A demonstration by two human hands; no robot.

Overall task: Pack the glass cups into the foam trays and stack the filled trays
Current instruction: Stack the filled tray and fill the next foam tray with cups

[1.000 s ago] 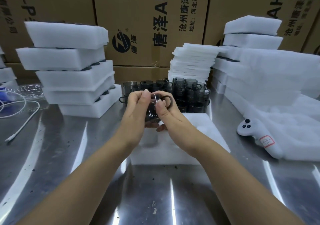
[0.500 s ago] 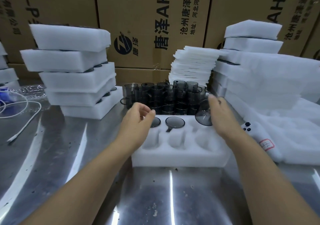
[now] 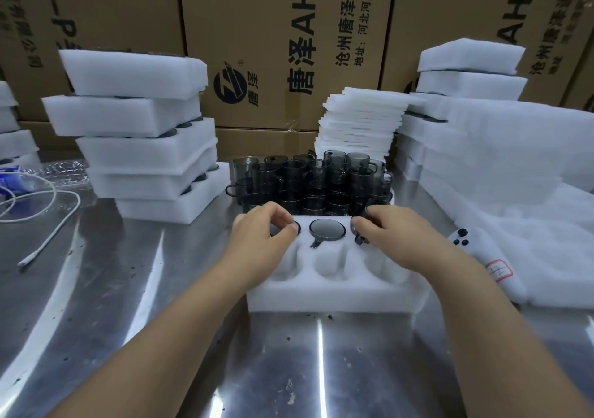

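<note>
1. Centrally, a white foam tray (image 3: 337, 292) with two rows of three round pockets lies on a scuffed steel table (image 3: 128, 289) that reflects bright streaks of light.
2. At mid-frame the left hand (image 3: 257, 240) has its fingers curled over the left cup (image 3: 297, 226) in the tray's back left pocket, fingertips at the rim.
3. Opposite it, the right hand (image 3: 395, 240) is curled over the right cup (image 3: 360, 240) in the back right pocket; the cup's dark handle shows below the fingers.
4. Between the hands, a smoky middle cup (image 3: 327, 229) sits mouth up in the back middle pocket, its handle pointing towards the viewer.
5. The three front pockets show only white foam.
6. Just behind the tray stands a tight cluster of loose cups (image 3: 308, 182) in dark glass.
7. Left of centre, a stack of filled trays (image 3: 138, 147) leans unevenly, dark cup edges showing between layers.
8. Behind the cluster rises a pile of thin foam sheets (image 3: 360, 128); further right are more foam blocks (image 3: 469, 86).
9. On the right edge of the table a white controller (image 3: 475, 250) rests against draped foam.
10. At far left lie a white cable (image 3: 48, 224) and crinkled clear plastic (image 3: 61, 173).
11. Brown cardboard boxes (image 3: 289, 31) with printed Chinese lettering wall off the whole background.
</note>
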